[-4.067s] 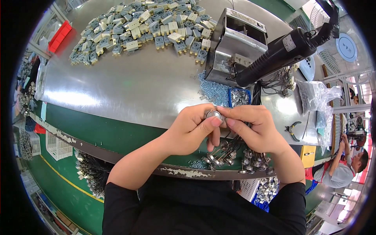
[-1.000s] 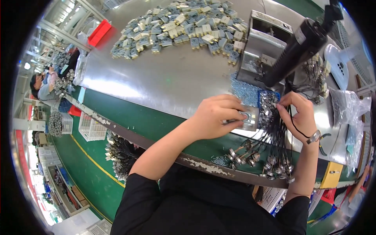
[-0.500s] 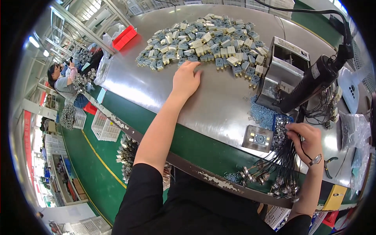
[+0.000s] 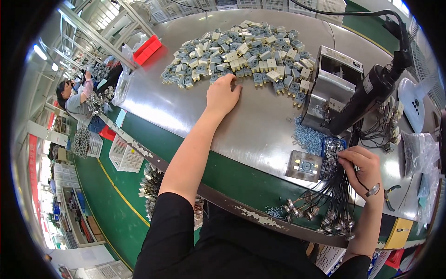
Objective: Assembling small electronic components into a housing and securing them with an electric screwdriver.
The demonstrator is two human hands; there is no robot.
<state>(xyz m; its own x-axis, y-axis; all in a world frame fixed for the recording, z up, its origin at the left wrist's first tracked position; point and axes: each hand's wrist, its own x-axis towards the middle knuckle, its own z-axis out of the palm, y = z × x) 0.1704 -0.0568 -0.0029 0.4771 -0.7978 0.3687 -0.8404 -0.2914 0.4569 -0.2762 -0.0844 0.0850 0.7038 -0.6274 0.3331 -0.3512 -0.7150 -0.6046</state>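
Observation:
My left hand (image 4: 223,96) rests at the near edge of a big pile of grey and cream plug-like blocks (image 4: 253,51). Its thumb stands apart from the bent fingers, whose tips are partly hidden against the blocks. On the right, my right hand (image 4: 364,167) is closed in a pinch beside a small blue tray (image 4: 343,141) of small metal pieces. A thin black cable (image 4: 359,179) runs from its fingers along the palm to a round metal end (image 4: 373,189) near the wrist. Left of the tray, a metal fixture block (image 4: 297,174) bears one grey piece (image 4: 305,166).
Many black cables with round metal ends (image 4: 338,223) hang over the bench's front edge. Blue screws (image 4: 307,135) lie by a metal stand (image 4: 320,104) and a black cylindrical tool (image 4: 367,95). Pliers (image 4: 391,197) lie right; a red bin (image 4: 147,50) stands far left. Another person (image 4: 76,100) works at left.
My left hand has shifted slightly right, and its fingers bend more against the pile's edge. My right hand has moved a little left and remains beside the blue tray.

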